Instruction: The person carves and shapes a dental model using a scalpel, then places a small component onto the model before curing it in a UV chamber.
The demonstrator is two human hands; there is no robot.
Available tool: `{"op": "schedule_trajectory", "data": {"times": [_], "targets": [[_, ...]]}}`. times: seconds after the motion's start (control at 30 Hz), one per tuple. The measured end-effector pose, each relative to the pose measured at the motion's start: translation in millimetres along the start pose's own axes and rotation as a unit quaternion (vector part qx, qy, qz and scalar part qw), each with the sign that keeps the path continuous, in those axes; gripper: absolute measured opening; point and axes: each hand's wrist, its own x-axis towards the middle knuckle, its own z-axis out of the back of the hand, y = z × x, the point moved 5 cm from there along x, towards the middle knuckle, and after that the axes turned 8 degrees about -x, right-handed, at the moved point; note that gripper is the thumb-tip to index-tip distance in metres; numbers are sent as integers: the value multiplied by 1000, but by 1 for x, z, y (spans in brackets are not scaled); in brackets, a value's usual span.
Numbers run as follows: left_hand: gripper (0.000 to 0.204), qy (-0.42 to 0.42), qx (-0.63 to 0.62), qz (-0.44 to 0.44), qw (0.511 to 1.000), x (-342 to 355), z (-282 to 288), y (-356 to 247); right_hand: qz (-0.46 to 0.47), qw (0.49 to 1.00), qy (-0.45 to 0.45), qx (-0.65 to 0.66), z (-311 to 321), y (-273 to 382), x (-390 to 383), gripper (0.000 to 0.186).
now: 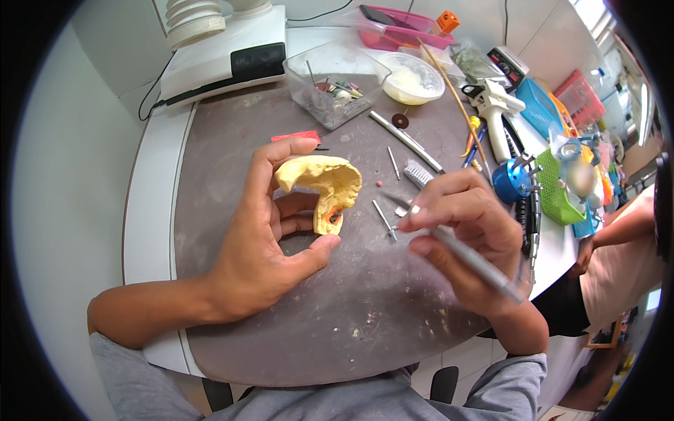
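My left hand is closed around a yellow plaster dental cast, with the thumb at its lower end and the fingers behind it. The cast is arch-shaped. An orange-pink patch with a dark spot shows near its lower end. My right hand, slightly blurred, grips a slim grey pen-shaped hand tool. Its pointed tip aims up and left, apart from the cast. On the bench between and beyond the hands lie a thin metal bur, another thin metal pin and a white-bristled brush.
A clear tray of small bits and a white bowl stand at the back. Nearby lie a silver rod and a red strip. A blue round holder and green basket line the right, where another person is close.
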Motion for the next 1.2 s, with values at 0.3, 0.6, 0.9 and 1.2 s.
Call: {"op": "schedule_trajectory", "data": {"times": [0.3, 0.6, 0.9, 1.2], "targets": [[82, 111, 225, -95, 963, 1, -3, -9, 48, 942, -220, -247, 49, -10, 5, 38], [72, 78, 418, -141, 894, 6, -2, -20, -101, 878, -69, -462, 56, -32, 7, 23], [62, 62, 429, -174, 884, 7, 0, -19, -106, 873, -39, -475, 53, -49, 7, 15], [55, 21, 424, -182, 887, 15, 12, -20, -82, 927, 6, -365, 31, -32, 15, 12]]}}
